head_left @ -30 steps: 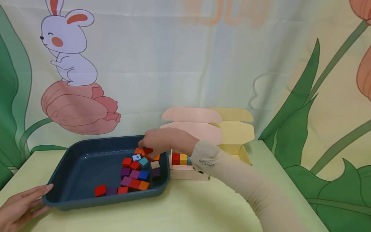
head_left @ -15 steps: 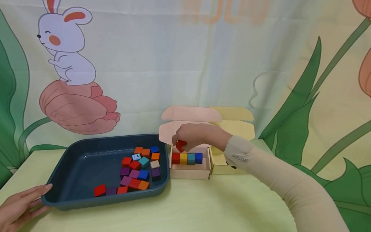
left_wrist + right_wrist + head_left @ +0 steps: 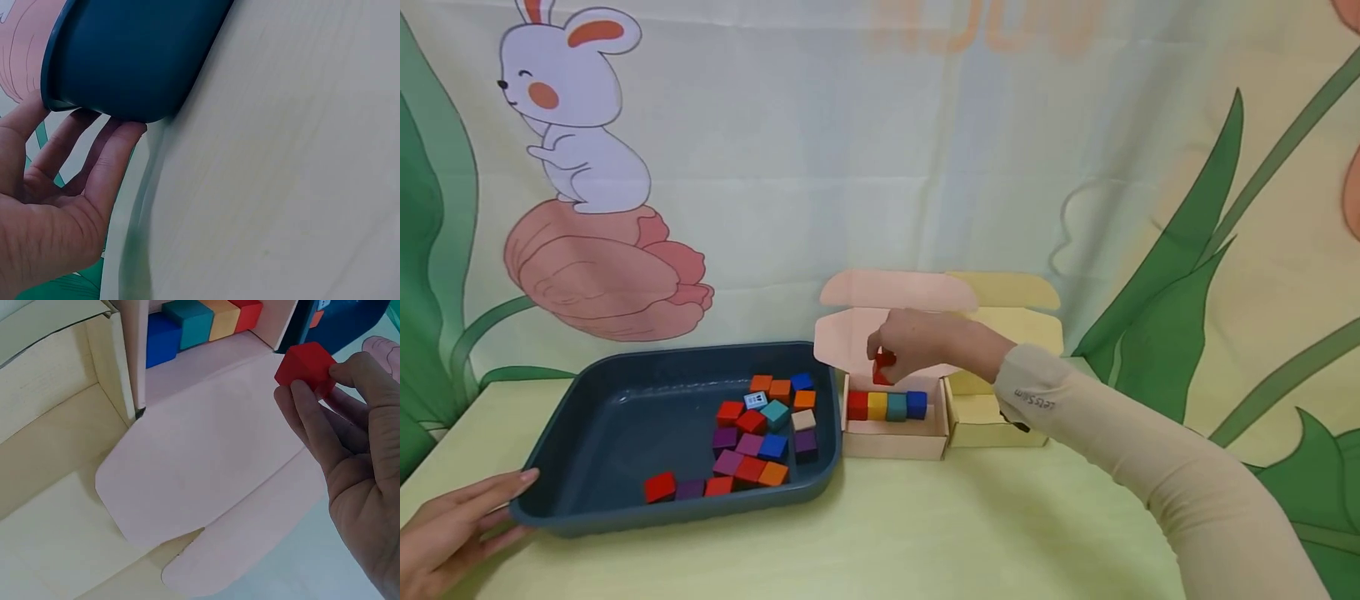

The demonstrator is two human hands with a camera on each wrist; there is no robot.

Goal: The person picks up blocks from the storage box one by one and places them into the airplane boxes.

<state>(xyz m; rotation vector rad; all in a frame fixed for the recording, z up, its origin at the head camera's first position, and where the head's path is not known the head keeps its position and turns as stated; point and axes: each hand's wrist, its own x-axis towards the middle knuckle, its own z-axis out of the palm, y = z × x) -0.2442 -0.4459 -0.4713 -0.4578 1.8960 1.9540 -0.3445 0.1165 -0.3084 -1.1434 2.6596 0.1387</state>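
Note:
In the head view my right hand (image 3: 913,342) is above the pink box, pinching a red cube (image 3: 306,367) between thumb and fingertips. Below it, the pink box (image 3: 895,443) holds a row of cubes: red (image 3: 857,406), yellow (image 3: 877,406), teal (image 3: 897,407) and blue (image 3: 917,405). My left hand (image 3: 56,200) holds the dark blue tray (image 3: 625,450) at its near left corner, one digit at the rim and others beneath it. Loose cubes of several colours, among them a white printed one (image 3: 756,401), lie mostly in the tray's right half.
A yellow box (image 3: 1000,433) with its lid raised adjoins the pink box on the right. Behind both, the raised pink lid (image 3: 842,333) stands before a printed cloth backdrop (image 3: 760,167). A pale green cloth (image 3: 887,533) covers the table.
My right hand has lifted a red cube out of the tray and carried it right, over the pink box. The left hand stays at the tray's corner.

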